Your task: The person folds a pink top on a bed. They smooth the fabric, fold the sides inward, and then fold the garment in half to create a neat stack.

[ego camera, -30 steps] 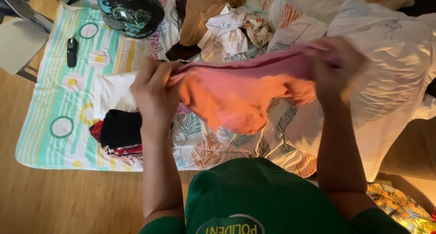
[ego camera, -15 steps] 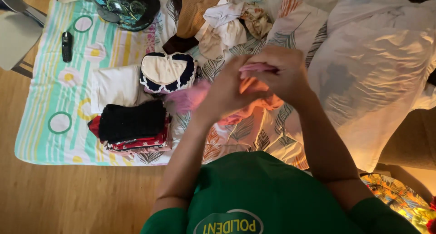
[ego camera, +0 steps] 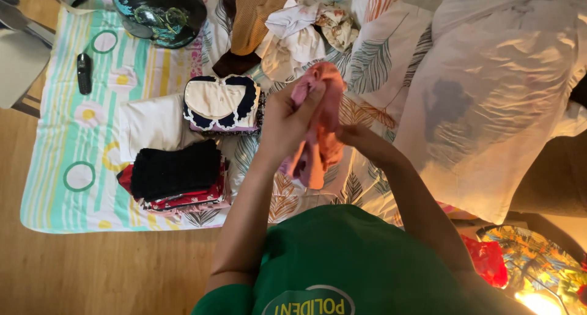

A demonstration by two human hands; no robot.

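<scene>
A pink and orange garment (ego camera: 319, 125) hangs folded lengthwise in front of me, above the leaf-print bedsheet (ego camera: 367, 64). My left hand (ego camera: 287, 122) grips its upper part, fingers wrapped over the top edge. Lower down, my right hand (ego camera: 350, 135) holds the cloth from the right side, partly hidden behind it. To the left lie folded clothes: a black knit on a red pile (ego camera: 174, 174), a white piece (ego camera: 150, 124), and a cream garment with a dark lace-trimmed collar (ego camera: 223, 104).
A striped sheet with circles (ego camera: 67, 162) covers the left of the bed, with a dark remote (ego camera: 84, 72) and a black patterned helmet (ego camera: 160, 12) on it. Unfolded clothes (ego camera: 293, 28) heap at the top. A large white pillow (ego camera: 501, 101) lies right. Wooden floor (ego camera: 92, 272) runs along the near edge.
The garment was spread wide between both hands a second ago. The hands came together, and it now hangs folded narrow and vertical, left hand above, right hand below.
</scene>
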